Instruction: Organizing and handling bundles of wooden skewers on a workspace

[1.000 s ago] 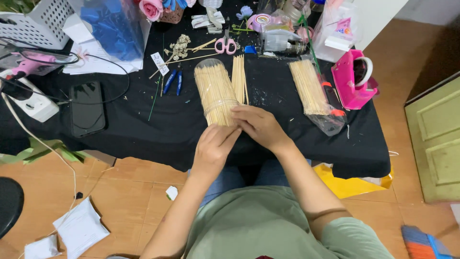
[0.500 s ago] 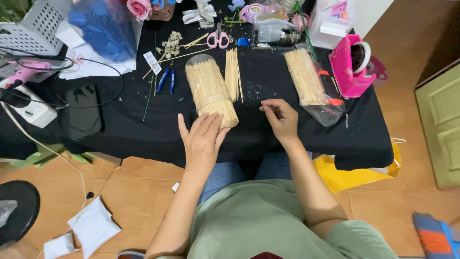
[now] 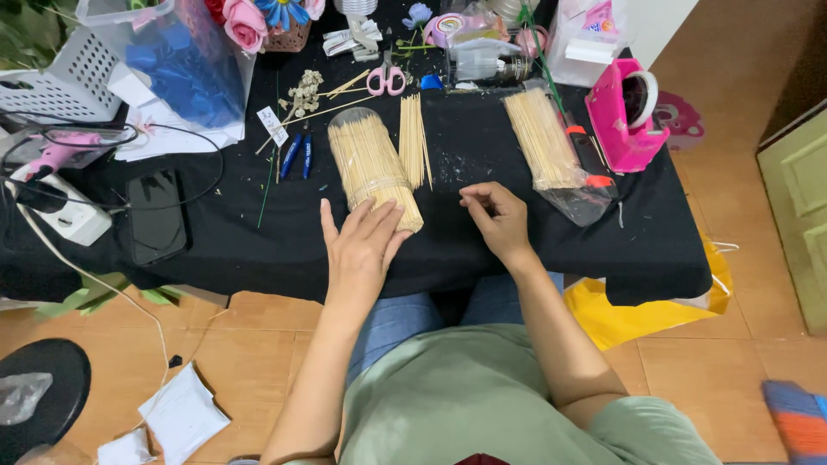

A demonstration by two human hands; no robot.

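While the left hand (image 3: 362, 245) touches the skewer bundle (image 3: 373, 168), the right hand (image 3: 498, 220) seems apart.

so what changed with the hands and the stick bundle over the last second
Both hands gripped the near end of the stick bundle a second ago. The right hand has let go and moved right, fingers pinched, off the bundle. The left hand opened and now lies flat against the bundle's near end. The bundle, loose sticks and bagged sticks stayed put.

Black-draped table (image 3: 517, 258), orange tiled floor (image 3: 258, 336), green door (image 3: 797, 207)
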